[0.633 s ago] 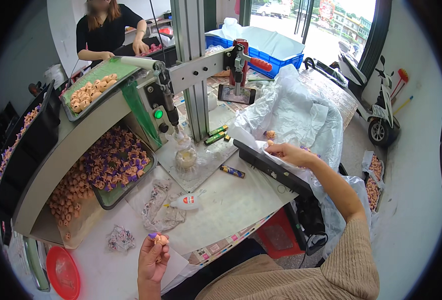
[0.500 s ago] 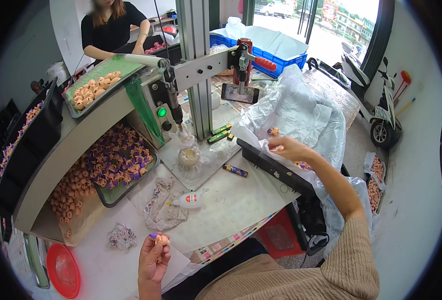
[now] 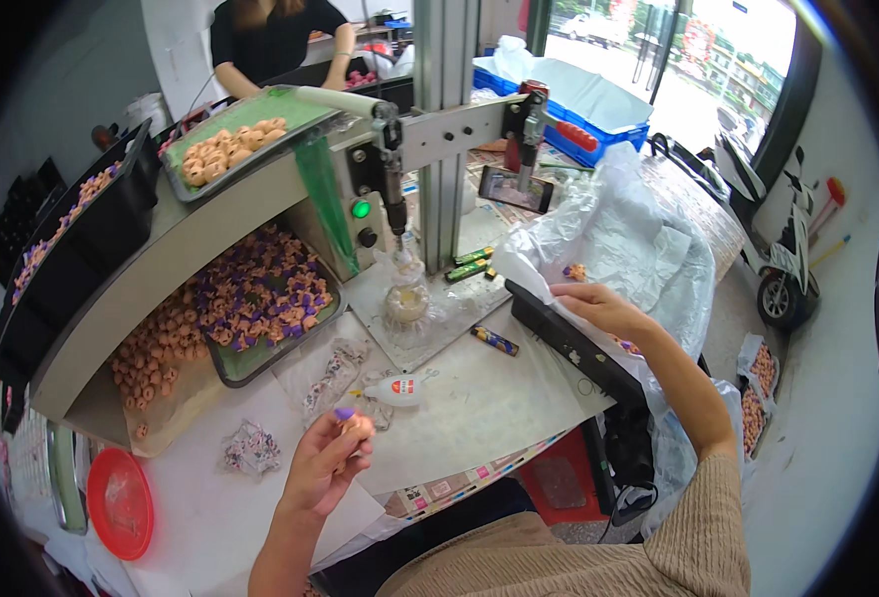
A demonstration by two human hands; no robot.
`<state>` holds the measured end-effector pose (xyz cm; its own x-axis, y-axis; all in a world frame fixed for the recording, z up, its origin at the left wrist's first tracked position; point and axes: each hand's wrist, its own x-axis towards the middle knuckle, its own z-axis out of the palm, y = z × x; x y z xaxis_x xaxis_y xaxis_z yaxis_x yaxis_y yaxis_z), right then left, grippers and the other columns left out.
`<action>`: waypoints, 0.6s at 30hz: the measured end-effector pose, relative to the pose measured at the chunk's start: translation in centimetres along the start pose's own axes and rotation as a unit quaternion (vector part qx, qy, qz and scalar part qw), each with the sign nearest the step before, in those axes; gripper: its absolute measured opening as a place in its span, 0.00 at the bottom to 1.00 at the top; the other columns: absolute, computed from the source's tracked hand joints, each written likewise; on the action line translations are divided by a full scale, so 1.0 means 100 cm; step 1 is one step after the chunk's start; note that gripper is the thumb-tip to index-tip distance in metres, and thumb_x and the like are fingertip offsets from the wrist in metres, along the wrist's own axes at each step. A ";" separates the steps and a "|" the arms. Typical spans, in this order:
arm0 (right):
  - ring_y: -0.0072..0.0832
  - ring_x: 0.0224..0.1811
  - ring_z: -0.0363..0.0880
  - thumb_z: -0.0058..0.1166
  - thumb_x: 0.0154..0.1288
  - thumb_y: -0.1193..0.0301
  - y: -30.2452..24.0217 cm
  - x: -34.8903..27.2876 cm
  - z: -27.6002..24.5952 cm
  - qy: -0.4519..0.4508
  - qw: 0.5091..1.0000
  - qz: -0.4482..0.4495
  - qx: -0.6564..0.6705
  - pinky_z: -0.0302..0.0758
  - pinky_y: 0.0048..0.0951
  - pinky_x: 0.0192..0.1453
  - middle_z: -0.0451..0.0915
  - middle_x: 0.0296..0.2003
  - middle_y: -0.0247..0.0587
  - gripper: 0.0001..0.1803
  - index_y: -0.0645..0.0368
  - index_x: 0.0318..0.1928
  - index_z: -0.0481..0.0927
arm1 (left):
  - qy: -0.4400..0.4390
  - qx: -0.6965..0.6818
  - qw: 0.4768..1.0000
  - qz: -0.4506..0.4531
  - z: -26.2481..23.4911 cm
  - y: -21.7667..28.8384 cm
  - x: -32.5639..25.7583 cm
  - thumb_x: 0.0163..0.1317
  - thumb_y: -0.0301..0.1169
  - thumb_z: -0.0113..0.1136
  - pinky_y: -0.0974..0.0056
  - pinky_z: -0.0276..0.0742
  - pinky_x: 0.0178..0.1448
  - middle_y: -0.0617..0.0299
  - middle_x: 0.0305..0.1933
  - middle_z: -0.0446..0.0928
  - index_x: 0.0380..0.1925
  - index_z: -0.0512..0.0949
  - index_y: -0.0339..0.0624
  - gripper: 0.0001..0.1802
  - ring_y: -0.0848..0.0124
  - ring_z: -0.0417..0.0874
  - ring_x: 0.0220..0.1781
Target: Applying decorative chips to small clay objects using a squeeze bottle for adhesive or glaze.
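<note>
My left hand [image 3: 328, 466] is raised over the near part of the table, fingers pinched around a small peach-coloured toy figure [image 3: 358, 426] with a purple top. At the rim of a black bin [image 3: 569, 343] lined with clear plastic, my right hand [image 3: 603, 308] reaches in from the right. Its fingers are stretched loosely, with nothing visible in them; the undersides are hidden. Another peach and purple figure [image 3: 576, 271] lies on the plastic lining [image 3: 648, 239] just beyond that hand. A white glue bottle [image 3: 395, 390] lies near my left hand.
A press [image 3: 396, 214] with a lit green button stands mid-table. Left of it, a tray [image 3: 235, 380] holds many peach and purple pieces, beside a heap of round peach pieces [image 3: 151, 358]. A red basin [image 3: 119, 502] sits front left. Another person [image 3: 275, 45] works behind.
My left hand has risen and moved right with the figure. My right hand has shifted slightly at the bin's rim. The whole view has swung a little.
</note>
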<state>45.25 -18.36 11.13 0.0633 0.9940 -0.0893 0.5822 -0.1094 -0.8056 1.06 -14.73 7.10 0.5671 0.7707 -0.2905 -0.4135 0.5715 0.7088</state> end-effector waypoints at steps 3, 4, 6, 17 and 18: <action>0.21 0.46 0.77 0.48 0.70 0.72 0.001 -0.011 -0.003 0.135 0.987 -0.047 -0.074 0.72 0.23 0.53 0.82 0.43 0.37 0.13 0.63 0.51 0.79 | -0.002 0.060 0.998 -0.009 0.007 0.009 0.032 0.64 0.28 0.58 0.77 0.79 0.35 0.63 0.42 0.77 0.48 0.74 0.43 0.13 0.79 0.78 0.35; 0.21 0.46 0.77 0.48 0.70 0.72 -0.010 -0.011 0.002 0.126 0.988 -0.055 -0.073 0.72 0.23 0.53 0.82 0.43 0.37 0.13 0.63 0.51 0.79 | -0.021 0.078 0.997 -0.018 0.006 0.012 0.044 0.64 0.28 0.59 0.77 0.77 0.34 0.65 0.40 0.77 0.47 0.74 0.43 0.12 0.81 0.78 0.35; 0.23 0.41 0.80 0.50 0.67 0.75 -0.042 -0.022 0.008 0.212 0.972 -0.088 -0.045 0.74 0.25 0.50 0.84 0.38 0.39 0.11 0.63 0.46 0.81 | -0.038 0.094 0.995 -0.024 0.009 0.016 0.071 0.64 0.29 0.60 0.78 0.76 0.33 0.67 0.38 0.77 0.47 0.75 0.43 0.12 0.82 0.77 0.34; 0.35 0.31 0.79 0.61 0.55 0.79 -0.149 -0.057 0.052 0.042 0.906 -0.342 -0.245 0.73 0.32 0.36 0.81 0.28 0.41 0.09 0.61 0.39 0.83 | 0.095 0.375 0.862 0.327 0.005 -0.011 0.213 0.54 0.35 0.71 0.73 0.70 0.28 0.67 0.36 0.70 0.33 0.76 0.37 0.16 0.78 0.74 0.28; 0.35 0.31 0.79 0.61 0.55 0.78 -0.151 -0.057 0.052 0.035 0.903 -0.354 -0.242 0.73 0.33 0.36 0.80 0.28 0.40 0.09 0.61 0.39 0.83 | 0.094 0.375 0.862 0.326 0.010 -0.013 0.215 0.54 0.35 0.71 0.73 0.70 0.28 0.67 0.36 0.70 0.33 0.76 0.37 0.16 0.78 0.74 0.28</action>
<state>31.90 -22.39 20.75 -0.4229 0.8139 0.3984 0.7811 0.5503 -0.2950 14.52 0.77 0.58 0.2342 0.9313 0.2791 0.0165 -0.2908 0.9566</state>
